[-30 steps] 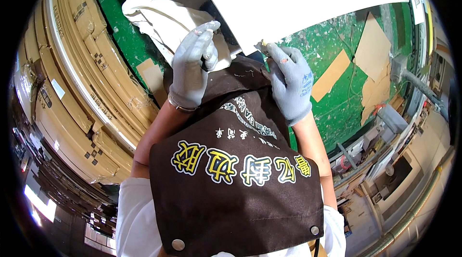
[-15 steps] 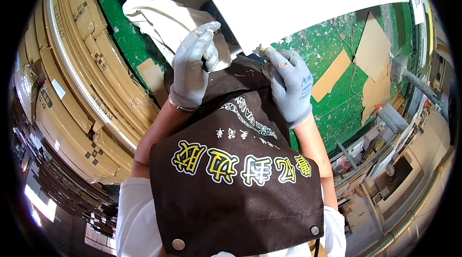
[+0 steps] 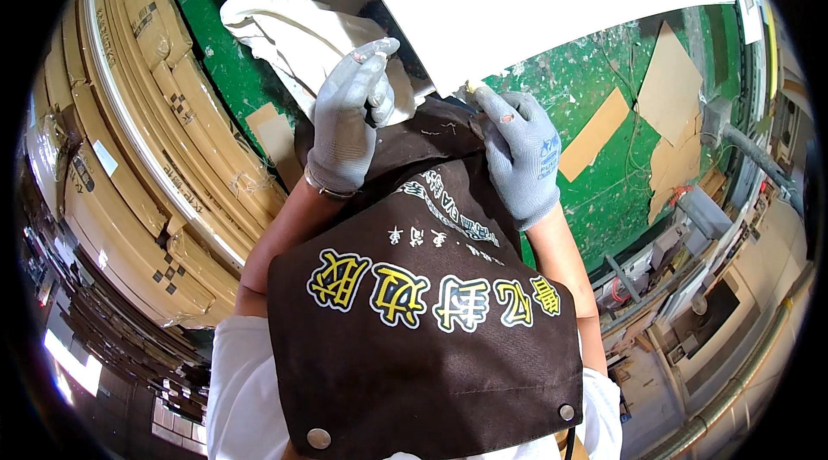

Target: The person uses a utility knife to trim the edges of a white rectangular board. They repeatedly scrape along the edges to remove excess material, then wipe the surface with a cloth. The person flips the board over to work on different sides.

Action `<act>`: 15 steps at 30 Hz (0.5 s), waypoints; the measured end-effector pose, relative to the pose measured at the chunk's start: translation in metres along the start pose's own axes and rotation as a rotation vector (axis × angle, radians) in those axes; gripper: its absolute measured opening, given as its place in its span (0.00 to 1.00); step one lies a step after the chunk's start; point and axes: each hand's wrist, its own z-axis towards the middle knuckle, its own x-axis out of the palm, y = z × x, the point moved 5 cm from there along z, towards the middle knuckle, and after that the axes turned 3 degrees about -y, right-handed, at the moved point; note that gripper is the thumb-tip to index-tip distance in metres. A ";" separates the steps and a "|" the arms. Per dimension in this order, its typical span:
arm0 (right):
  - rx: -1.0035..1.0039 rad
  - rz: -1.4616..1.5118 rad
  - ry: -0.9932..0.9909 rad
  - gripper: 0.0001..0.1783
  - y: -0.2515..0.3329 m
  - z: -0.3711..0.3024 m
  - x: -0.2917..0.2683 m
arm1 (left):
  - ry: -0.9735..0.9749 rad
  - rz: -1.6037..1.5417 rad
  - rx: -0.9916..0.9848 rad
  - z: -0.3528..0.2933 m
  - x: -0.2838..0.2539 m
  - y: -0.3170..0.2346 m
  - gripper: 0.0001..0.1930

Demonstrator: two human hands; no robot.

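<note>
Both hands wear grey knit work gloves, worn through at some fingertips. My left hand (image 3: 345, 124) is raised beside a crumpled white cloth (image 3: 289, 33), its fingers bent and drawn together. Whatever they hold, if anything, I cannot make out. My right hand (image 3: 524, 154) is close to the near corner of a large white panel (image 3: 535, 3), fingers curled and thumb side inward. A small yellowish and dark bit shows at its fingertips, too small to name. Below both hands spreads my dark brown apron (image 3: 431, 374), bunched up between the wrists.
Long cardboard-wrapped bundles (image 3: 138, 175) are stacked along the left. Flat cardboard pieces (image 3: 595, 134) lie on the stained green floor (image 3: 604, 201) to the right. A grey metal post (image 3: 759, 154) and shelving with assorted boards (image 3: 664, 262) stand farther right.
My left hand has shifted very slightly to the right. My right hand, the cloth and the panel look almost the same.
</note>
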 end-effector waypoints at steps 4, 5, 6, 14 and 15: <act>-0.002 0.003 -0.012 0.24 0.001 0.002 0.000 | 0.011 -0.012 -0.021 0.001 0.001 0.000 0.14; 0.002 0.005 -0.004 0.25 0.000 0.000 0.001 | 0.008 -0.012 -0.014 0.001 0.001 0.000 0.14; 0.000 -0.019 0.013 0.24 0.002 -0.002 0.001 | 0.005 -0.011 -0.008 0.000 0.001 0.001 0.14; -0.037 0.000 0.057 0.26 0.006 -0.001 0.001 | -0.001 -0.001 -0.021 0.000 0.002 -0.001 0.14; -0.060 0.005 0.083 0.26 0.008 -0.002 0.002 | -0.005 -0.021 -0.030 0.000 0.002 0.000 0.14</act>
